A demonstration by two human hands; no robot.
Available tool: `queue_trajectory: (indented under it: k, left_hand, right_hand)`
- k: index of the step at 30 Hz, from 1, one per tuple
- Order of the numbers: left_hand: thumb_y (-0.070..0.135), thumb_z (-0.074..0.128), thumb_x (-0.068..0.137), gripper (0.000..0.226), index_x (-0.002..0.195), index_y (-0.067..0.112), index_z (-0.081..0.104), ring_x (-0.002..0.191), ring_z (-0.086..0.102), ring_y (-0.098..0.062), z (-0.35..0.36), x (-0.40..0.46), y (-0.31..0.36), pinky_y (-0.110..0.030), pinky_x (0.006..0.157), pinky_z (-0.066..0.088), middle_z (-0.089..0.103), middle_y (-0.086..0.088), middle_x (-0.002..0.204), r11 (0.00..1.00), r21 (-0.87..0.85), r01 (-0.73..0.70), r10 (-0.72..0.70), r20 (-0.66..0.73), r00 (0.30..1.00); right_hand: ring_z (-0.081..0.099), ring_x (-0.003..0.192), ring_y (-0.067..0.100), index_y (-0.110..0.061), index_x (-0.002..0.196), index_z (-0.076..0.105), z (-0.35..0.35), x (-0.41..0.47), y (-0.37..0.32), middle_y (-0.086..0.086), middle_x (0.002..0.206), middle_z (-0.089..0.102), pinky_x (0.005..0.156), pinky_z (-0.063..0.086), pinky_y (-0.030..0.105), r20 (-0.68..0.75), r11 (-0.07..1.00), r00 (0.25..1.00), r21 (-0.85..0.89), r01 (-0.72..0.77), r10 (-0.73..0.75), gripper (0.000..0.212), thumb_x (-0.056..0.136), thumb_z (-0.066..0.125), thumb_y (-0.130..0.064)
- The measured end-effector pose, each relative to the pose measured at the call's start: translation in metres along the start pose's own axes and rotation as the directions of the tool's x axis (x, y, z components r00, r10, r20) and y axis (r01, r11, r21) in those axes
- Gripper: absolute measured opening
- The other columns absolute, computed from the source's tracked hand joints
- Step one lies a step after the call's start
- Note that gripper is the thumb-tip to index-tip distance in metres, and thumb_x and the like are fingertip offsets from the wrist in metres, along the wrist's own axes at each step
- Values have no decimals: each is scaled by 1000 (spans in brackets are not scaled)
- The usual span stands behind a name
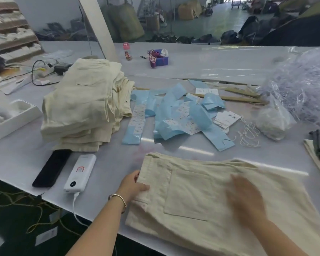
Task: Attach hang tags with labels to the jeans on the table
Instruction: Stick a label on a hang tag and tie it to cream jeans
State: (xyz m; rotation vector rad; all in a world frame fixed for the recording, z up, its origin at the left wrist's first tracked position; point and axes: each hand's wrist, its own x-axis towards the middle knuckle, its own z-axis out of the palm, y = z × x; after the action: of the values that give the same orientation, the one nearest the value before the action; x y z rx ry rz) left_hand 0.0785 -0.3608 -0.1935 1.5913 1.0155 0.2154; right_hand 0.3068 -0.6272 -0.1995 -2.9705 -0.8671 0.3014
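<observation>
A cream pair of jeans (201, 191) lies flat on the white table (109, 163) in front of me, back pocket up. My left hand (132, 184) grips its waistband edge at the left. My right hand (246, 198) is blurred and rests flat on the cloth to the right of the pocket, fingers spread. White hang tags (226, 119) lie beyond the jeans, with loose white strings (248, 133) beside them. Blue label strips (175, 115) are scattered in the middle of the table.
A stack of folded cream jeans (83, 106) stands at the left. A black phone (52, 168) and a white power bank (80, 172) lie near the front edge. Clear plastic bags (299, 85) pile at the right; a white tray (13, 119) sits far left.
</observation>
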Motion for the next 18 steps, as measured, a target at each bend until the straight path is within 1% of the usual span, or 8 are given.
queue_trajectory:
  k: [3,6,8,10,12,15,16,18]
  left_hand:
    - [2,73,78,39,110,22,66,94,68,-13,-4,7,-8,-17,72,50,72,10,97,996,56,-76,77,-25,997]
    - [10,72,81,30,107,24,68,95,65,-12,-11,13,-9,-27,84,51,68,8,101,975,178,-134,157,-119,980]
    - [16,76,81,23,102,23,70,89,60,-9,-19,16,-6,-25,84,47,61,6,99,946,265,-188,253,-239,938]
    - [13,77,80,21,92,28,72,79,60,-3,-22,13,3,-21,78,48,64,10,91,946,190,-264,306,-243,920]
    - [8,76,81,28,89,35,72,76,62,1,-16,6,9,-16,76,47,69,14,87,942,111,-318,327,-69,943]
    - [8,63,85,27,104,22,75,95,64,4,2,-12,14,-18,86,47,72,9,103,924,129,-360,319,262,911]
    - [11,56,82,33,107,22,75,102,64,1,6,-16,13,-19,89,48,71,9,109,899,168,-404,336,328,883]
    - [14,48,79,41,106,31,73,103,64,-2,6,-16,9,-20,90,48,72,15,108,845,226,-484,379,383,842]
  right_hand:
    - [0,149,19,-28,153,3,18,-5,-43,-2,162,-1,119,5,42,30,998,998,42,54,-55,55,102,20,-41]
    - [1,149,17,-26,153,10,24,-2,-69,-1,162,2,119,0,38,20,990,992,65,127,-128,54,102,24,-37]
    - [17,147,21,-20,149,29,23,-1,-89,6,159,20,118,10,34,-50,961,968,119,251,-246,52,100,38,-36]
    - [50,124,26,-15,128,56,18,-6,-115,8,131,56,105,33,32,-191,862,935,366,351,-300,37,94,56,-30]
    - [63,88,17,-19,110,63,6,-14,-150,-1,90,68,81,47,32,-99,717,967,654,241,-234,30,88,65,-39]
    - [68,71,24,-18,94,59,-6,-12,-190,7,76,71,64,52,39,228,521,962,846,-119,-150,46,75,70,-59]
    - [68,72,26,-15,90,59,-7,-11,-199,8,78,71,63,53,39,276,531,951,831,-166,-135,46,75,72,-57]
    - [65,74,29,-14,81,57,-5,-5,-206,7,77,67,69,55,41,243,632,965,764,-130,-95,24,83,67,-35]
